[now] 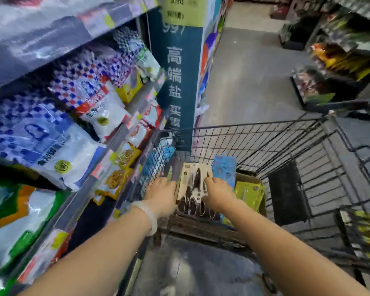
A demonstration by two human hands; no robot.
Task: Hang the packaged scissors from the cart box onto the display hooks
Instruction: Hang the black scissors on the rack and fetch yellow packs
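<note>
scissors pack (193,180): pale card with dark scissors on the front, held up over the near end of the cart, right between the two hands. Bottom edge dips down toward the stuff in the basket.
left hand (161,194): on the left edge of the pack, back of the hand up. Fingers curl round that edge as far as I can see, though the tips are hidden behind the card. Pale bangle (151,216) on that wrist.
right hand (217,192): on the right edge of the pack, fingers (207,180) lying over the front of the card and the hand wrapped round the side, so it's clamped on it too.
cart (286,150): black wire trolley, parked tight against the shelving on the left, pointing down the aisle.
cart box (251,190): brown cardboard, sitting in the near end of the basket just right of the hands, yellow-green packs showing inside.
blue pack (224,169): standing upright just behind the right hand, touching or nearly touching the scissors pack, can't tell which.
shelves (62,116): left side, stuffed with white and blue checked bags, pretty blurry.
sign (175,82): tall teal panel with white characters at the shelf end, just beyond the cart.
floor (244,82): grey aisle running off ahead.
</note>
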